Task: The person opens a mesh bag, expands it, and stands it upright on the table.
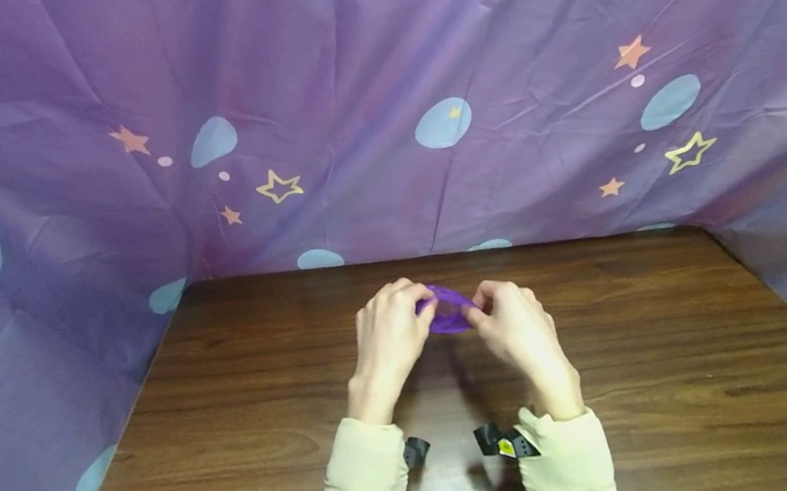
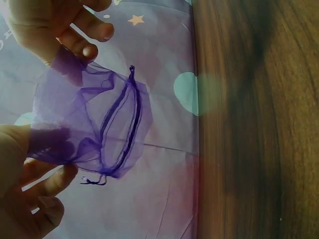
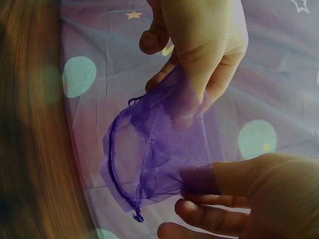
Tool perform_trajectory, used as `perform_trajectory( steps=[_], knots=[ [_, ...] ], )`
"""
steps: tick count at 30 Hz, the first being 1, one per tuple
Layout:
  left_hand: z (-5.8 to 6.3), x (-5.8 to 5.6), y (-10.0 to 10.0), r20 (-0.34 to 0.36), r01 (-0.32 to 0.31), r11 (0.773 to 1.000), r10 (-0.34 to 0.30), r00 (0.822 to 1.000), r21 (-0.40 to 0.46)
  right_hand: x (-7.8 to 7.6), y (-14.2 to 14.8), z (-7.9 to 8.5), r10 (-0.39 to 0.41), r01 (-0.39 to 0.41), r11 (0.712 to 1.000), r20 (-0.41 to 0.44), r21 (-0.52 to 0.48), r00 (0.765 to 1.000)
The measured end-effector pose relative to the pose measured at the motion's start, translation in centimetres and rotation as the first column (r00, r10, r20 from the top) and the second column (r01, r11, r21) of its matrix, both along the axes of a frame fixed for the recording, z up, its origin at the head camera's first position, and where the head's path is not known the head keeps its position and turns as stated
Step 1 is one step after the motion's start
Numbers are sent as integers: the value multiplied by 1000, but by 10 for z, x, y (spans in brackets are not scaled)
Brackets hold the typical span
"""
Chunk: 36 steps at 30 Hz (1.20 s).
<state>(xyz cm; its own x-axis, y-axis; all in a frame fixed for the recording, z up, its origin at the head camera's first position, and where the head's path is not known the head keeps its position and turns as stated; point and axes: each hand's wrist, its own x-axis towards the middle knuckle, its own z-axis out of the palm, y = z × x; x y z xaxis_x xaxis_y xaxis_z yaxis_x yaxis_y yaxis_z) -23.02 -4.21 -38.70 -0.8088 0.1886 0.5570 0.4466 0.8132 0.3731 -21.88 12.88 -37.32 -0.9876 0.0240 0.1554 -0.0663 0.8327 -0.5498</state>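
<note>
A sheer purple drawstring pouch [image 1: 452, 322] is held up above the table, between both hands. My left hand [image 1: 391, 325] pinches its left side, and my right hand [image 1: 518, 322] pinches the right side. Seen from the left wrist, the pouch [image 2: 92, 114] spreads between the two hands, its dark drawstring edge turned down and standing apart as a loop. Short knotted cord ends stick out at both sides. The right wrist view shows the right thumb through the mesh of the pouch [image 3: 164, 144]. Nothing shows inside the see-through fabric.
A brown wood-grain table [image 1: 251, 413] lies under the hands. Purple cloth [image 1: 353, 52] printed with stars and pale blue spots hangs behind it and at both sides. Black wrist straps [image 1: 504, 440] sit at the cream sleeves [image 1: 363, 469].
</note>
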Motion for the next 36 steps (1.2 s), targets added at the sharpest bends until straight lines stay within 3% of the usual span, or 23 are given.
perform_trajectory(
  steps=[6, 10, 13, 15, 18, 21, 24, 27, 31, 33, 34, 36],
  knots=[
    [-2, 1, 1, 35, 27, 999, -25, 999, -39, -1, -2, -2, 36, -36, 999, -24, -12, 999],
    [-3, 0, 4, -29, 17, 1000, -17, 999, -14, -2, -1, -4, 66, -70, 996, -57, -56, 996],
    [-5, -2, 4, -110, 0, 998, 7, 994, 59, -3, 2, -6, 139, -139, 972, -10, -191, 990],
    [-6, -3, 4, -164, 3, 994, 16, 986, 113, -3, 6, -6, 215, -191, 929, 42, -316, 976],
    [-6, -4, 4, -245, 18, 983, 28, 969, 181, -4, 14, -5, 309, -218, 839, 108, -499, 945],
    [-6, -4, 5, -309, 50, 973, 23, 951, 227, -3, 22, -4, 344, -182, 758, 146, -626, 928],
    [-5, -4, 3, -360, 86, 963, 13, 933, 256, -4, 24, -4, 350, -139, 708, 173, -693, 921],
    [-4, -4, 3, -395, 141, 957, -31, 918, 253, -6, 21, -6, 345, -124, 651, 146, -749, 927],
    [-3, -5, 1, -410, 233, 955, -140, 901, 185, -8, 16, -7, 294, -125, 517, 38, -847, 955],
    [-3, -5, -2, -390, 263, 953, -188, 901, 148, -8, 14, -7, 257, -132, 464, -9, -876, 966],
    [-3, -5, -4, -376, 271, 953, -203, 904, 136, -8, 14, -7, 238, -132, 454, -23, -881, 971],
    [-4, -6, -8, -340, 277, 952, -220, 914, 128, -8, 14, -7, 204, -136, 461, -45, -877, 978]
  ],
)
